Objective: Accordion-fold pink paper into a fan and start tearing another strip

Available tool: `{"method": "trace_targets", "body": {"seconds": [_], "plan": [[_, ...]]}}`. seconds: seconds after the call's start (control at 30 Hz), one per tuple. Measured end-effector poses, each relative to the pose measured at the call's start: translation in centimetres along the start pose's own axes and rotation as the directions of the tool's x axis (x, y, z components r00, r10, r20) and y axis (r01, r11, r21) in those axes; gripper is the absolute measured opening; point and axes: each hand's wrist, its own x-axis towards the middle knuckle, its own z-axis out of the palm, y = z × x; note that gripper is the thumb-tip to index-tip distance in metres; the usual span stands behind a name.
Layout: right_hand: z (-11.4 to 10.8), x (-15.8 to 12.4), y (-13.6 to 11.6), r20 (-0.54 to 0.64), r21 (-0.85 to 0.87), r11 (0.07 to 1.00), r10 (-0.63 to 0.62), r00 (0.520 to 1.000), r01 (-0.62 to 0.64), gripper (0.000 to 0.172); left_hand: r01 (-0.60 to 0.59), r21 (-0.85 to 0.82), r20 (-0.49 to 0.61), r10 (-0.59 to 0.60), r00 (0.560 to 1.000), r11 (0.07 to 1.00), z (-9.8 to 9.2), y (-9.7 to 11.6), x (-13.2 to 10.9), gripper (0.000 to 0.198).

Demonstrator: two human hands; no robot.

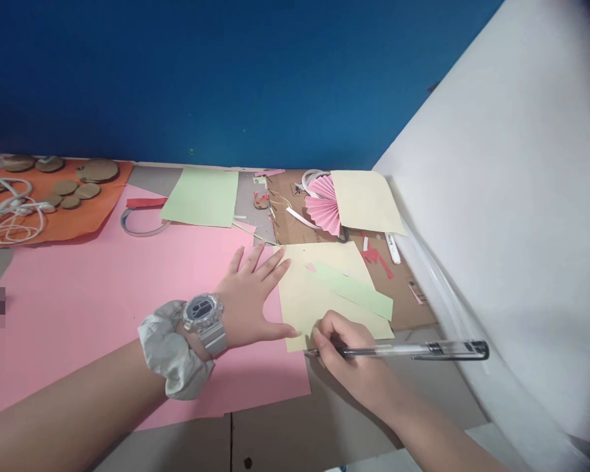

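My left hand (pixel 250 295) lies flat with fingers spread, across the pink paper (pixel 103 308) and the left edge of a pale yellow sheet (pixel 299 295). A watch and a grey scrunchie are on its wrist. My right hand (pixel 349 347) is closed round a clear, black-capped pen (pixel 413 351). The pen's tip points left, at the lower edge of the yellow sheet by the pink paper; whether it touches cannot be made out. A light green strip (pixel 358 292) lies slantwise on the yellow sheet.
Behind are a green sheet (pixel 204 196), a pink folded paper fan (pixel 323 208) and another yellow sheet (pixel 368 200). Red scraps (pixel 377 259) lie on brown cardboard (pixel 413 314). At left, cardboard discs (pixel 97 170) and white earphones (pixel 10 210) rest on orange paper (pixel 98 216). Walls stand behind and right.
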Motion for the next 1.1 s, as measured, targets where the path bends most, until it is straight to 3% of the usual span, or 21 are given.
{"method": "trace_targets", "body": {"seconds": [0.17, 0.3, 0.43, 0.47, 0.57, 0.67, 0.73, 0.8, 0.9, 0.97, 1.1], "plan": [[0.1, 0.0, 0.2, -0.02, -0.001, 1.0, -0.016, 1.0, 0.016, 0.025, -0.001, 0.007, -0.005, 0.001, 1.0, 1.0, 0.0, 0.0, 0.0, 0.105], [-0.7, -0.6, 0.4, -0.056, -0.002, 0.993, -0.115, 0.992, 0.115, 0.02, -0.007, 0.004, -0.008, 0.007, 1.0, 1.0, 0.1, 0.0, 0.0, 0.104], [-2.7, -1.2, 1.1, -0.25, -0.242, 0.943, -0.288, 0.925, 0.228, 0.008, -0.015, -0.002, -0.012, 0.015, 1.0, 1.0, 0.1, -0.1, 0.0, 0.104], [-3.1, -1.2, 1.3, -0.25, -0.304, 0.917, -0.338, 0.907, 0.258, 0.007, -0.018, -0.004, -0.013, 0.018, 1.0, 1.0, 0.1, -0.1, 0.0, 0.104], [-3.6, -0.9, 2.1, -0.129, -0.451, 0.831, -0.42, 0.898, 0.324, 0.015, -0.022, -0.007, -0.014, 0.022, 1.0, 1.0, 0.1, -0.1, 0.0, 0.105], [-3.3, 0.1, 2.5, 0.047, -0.545, 0.749, -0.42, 0.906, 0.375, 0.006, -0.03, -0.003, -0.016, 0.03, 0.999, 1.0, 0.1, -0.1, 0.0, 0.104], [-3.4, 1.0, 2.8, 0.116, -0.584, 0.709, -0.409, 0.905, 0.396, 0.01, -0.036, 0.001, -0.021, 0.036, 0.999, 0.999, 0.1, -0.1, 0.0, 0.103], [-4.2, 2.0, 3.2, 0.104, -0.63, 0.68, -0.407, 0.908, 0.376, 0.016, -0.041, 0.0, -0.027, 0.041, 0.999, 0.999, 0.1, -0.1, -0.1, 0.102], [-5.6, 3.0, 3.3, -0.048, -0.716, 0.658, -0.378, 0.924, 0.232, 0.015, -0.061, -0.014, -0.031, 0.061, 0.998, 0.998, 0.1, -0.3, -0.1, 0.102], [-6.0, 3.4, 2.9, -0.09, -0.751, 0.635, -0.37, 0.925, 0.181, 0.014, -0.097, -0.028, -0.025, 0.096, 0.995, 0.995, 0.1, -0.3, -0.1, 0.101], [-4.7, 3.9, 1.1, 0.058, -0.707, 0.631, -0.399, 0.915, 0.32, 0.018, -0.176, -0.059, 0.012, 0.177, 0.984, 0.983, -0.1, -0.4, -0.2, 0.094]]}}
